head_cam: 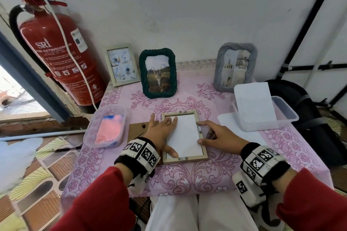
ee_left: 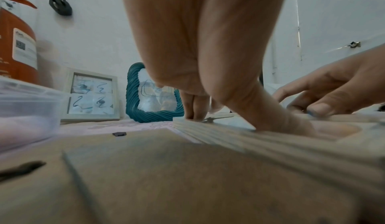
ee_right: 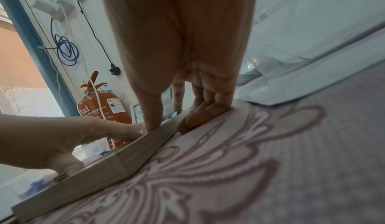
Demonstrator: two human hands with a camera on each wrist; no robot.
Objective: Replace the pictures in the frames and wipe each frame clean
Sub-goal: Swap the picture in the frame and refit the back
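Seating: left hand (head_cam: 161, 134) flat, grip released, on white sheet (head_cam: 185, 137); right hand (head_cam: 222, 137) pinches wooden frame (head_cam: 187, 160) rail; square corners.

We note a table (head_cam: 187, 174) under pink floral cloth. It carries a wooden frame (head_cam: 185, 159) lying flat at centre, with a backing board (head_cam: 139, 129) just beside it on the left. A cloth tub (head_cam: 105, 112) sits left and a paper tub (head_cam: 287, 110) right. A white frame (head_cam: 122, 64), green frame (head_cam: 142, 73) and grey frame (head_cam: 217, 73) stand upright at the rear.

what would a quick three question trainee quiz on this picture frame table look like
1. True or false: the backing board lies left of the open frame.
2. The tub with the pink cloth sits on which side of the open frame? A left, B right.
3. Counting the green frame, how many frames stand at the back?
Key: 1 true; 2 A; 3 three.
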